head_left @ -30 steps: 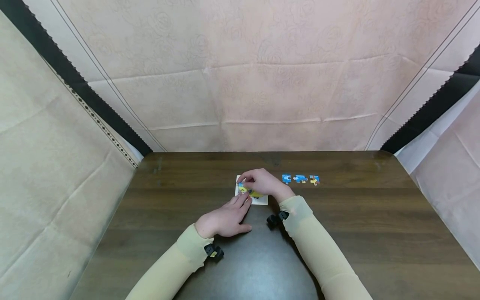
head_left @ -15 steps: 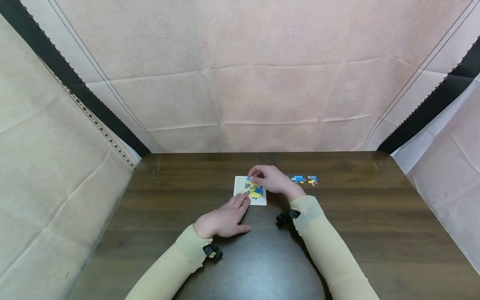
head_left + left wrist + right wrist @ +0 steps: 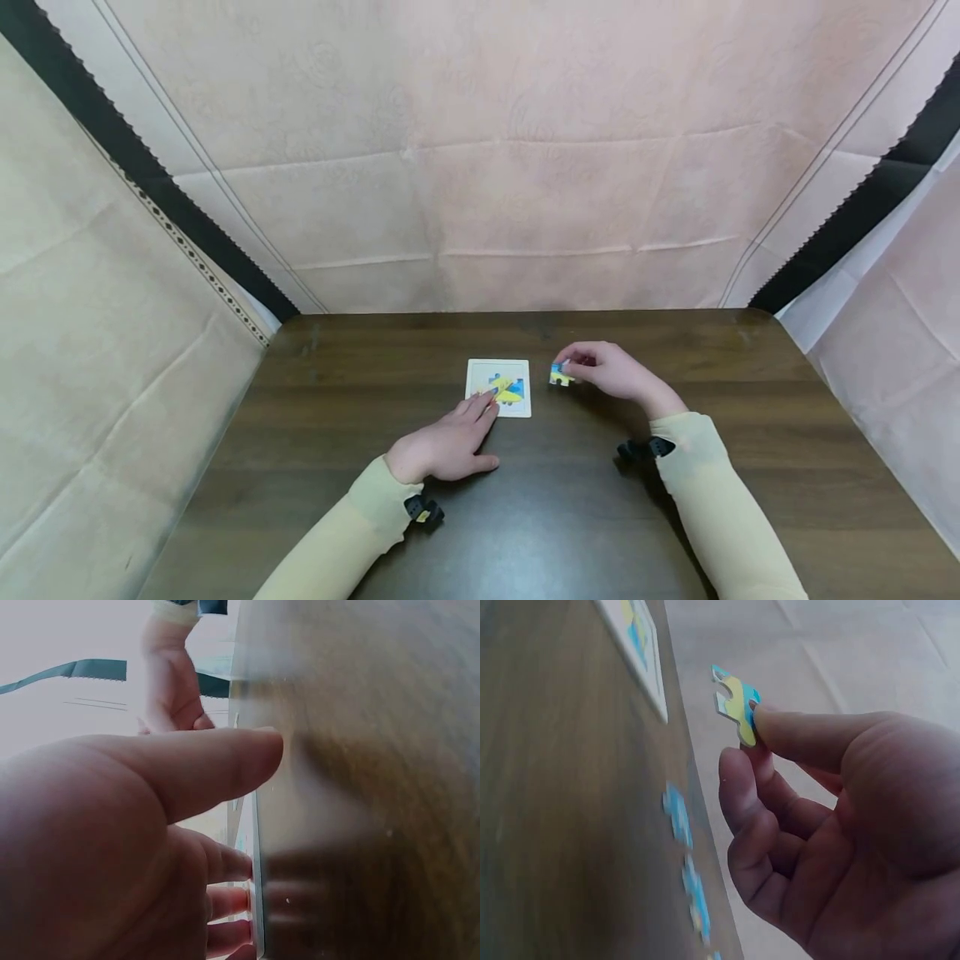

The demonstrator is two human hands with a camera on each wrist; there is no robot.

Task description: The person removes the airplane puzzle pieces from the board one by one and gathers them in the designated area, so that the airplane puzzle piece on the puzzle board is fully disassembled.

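Note:
A white-framed puzzle board [image 3: 498, 366] lies on the table, with yellow and blue pieces showing in its middle. My left hand [image 3: 447, 442] rests its straight fingertips on the board's front left part; in the left wrist view its fingers [image 3: 225, 900] lie along the board's edge. To the right of the board, my right hand [image 3: 611, 371] pinches a blue and yellow jigsaw piece [image 3: 739, 703] between thumb and fingers, raised above the table. That piece has a notch and a knob along its sides.
Two blue loose jigsaw pieces, one nearer the board [image 3: 677, 814] and one farther off [image 3: 696, 900], lie on the brown wooden table [image 3: 360, 375], with the tip of another at the bottom edge. My right hand hides them in the head view. Pale cloth [image 3: 525, 208] hangs behind the table.
My right hand has lifted a jigsaw piece off the board and carried it to the right, baring the board's upper part and covering the loose pieces. My left hand stays on the board.

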